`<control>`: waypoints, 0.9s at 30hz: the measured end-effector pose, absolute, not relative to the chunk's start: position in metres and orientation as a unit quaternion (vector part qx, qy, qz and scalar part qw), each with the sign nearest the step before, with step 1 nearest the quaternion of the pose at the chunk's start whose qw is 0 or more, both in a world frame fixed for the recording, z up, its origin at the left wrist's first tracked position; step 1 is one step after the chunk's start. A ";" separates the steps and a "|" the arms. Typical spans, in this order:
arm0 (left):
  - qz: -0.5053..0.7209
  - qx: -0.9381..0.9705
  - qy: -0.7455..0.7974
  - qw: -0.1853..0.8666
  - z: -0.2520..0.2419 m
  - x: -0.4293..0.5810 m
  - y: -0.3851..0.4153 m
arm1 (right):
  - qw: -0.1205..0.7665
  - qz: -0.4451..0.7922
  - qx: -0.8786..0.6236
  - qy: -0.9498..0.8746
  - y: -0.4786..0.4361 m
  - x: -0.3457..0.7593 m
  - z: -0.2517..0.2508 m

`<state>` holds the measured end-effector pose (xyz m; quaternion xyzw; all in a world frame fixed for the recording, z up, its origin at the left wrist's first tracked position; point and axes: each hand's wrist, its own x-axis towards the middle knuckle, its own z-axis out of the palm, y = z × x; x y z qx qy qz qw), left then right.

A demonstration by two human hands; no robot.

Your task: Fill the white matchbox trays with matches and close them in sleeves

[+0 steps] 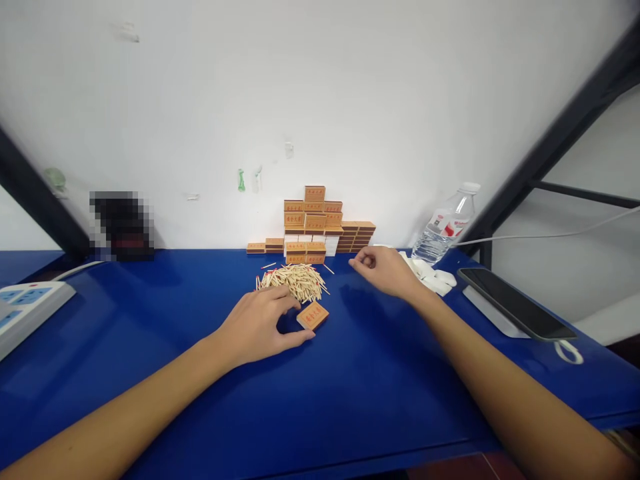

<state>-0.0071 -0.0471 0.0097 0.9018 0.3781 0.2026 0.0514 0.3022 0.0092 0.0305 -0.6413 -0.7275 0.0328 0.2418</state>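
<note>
A matchbox (313, 315) with an orange label lies on the blue table in front of the match pile. My left hand (263, 325) has it between thumb and fingertips, the thumb along its near edge and a finger at its far left corner. Just beyond, loose red-tipped matches (300, 281) form a heap, partly covered by my left fingers. My right hand (383, 268) hovers to the right of the heap with its fingers curled together; whatever is in them, if anything, is hidden.
Matchboxes (314, 220) stand stacked against the wall behind the heap. To the right are white pieces (440, 281), a water bottle (447, 223) and a phone (515, 301) on a white block. A power strip (37, 307) sits at the left edge, near a blurred dark object (125, 227).
</note>
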 end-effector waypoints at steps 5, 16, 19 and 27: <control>0.222 0.899 0.373 0.047 0.011 -0.005 -0.049 | 0.144 -0.005 -0.689 -0.710 0.007 0.326 0.047; 0.216 0.906 0.360 0.053 0.009 -0.003 -0.050 | 0.034 0.124 -0.686 -0.716 0.014 0.393 0.049; 0.232 0.914 0.331 0.037 0.021 -0.012 -0.044 | 0.028 0.164 -0.677 -0.716 0.011 0.384 0.053; 0.132 0.835 0.530 0.063 0.090 -0.104 -0.006 | 0.068 0.292 -0.451 -0.841 -0.039 0.286 0.066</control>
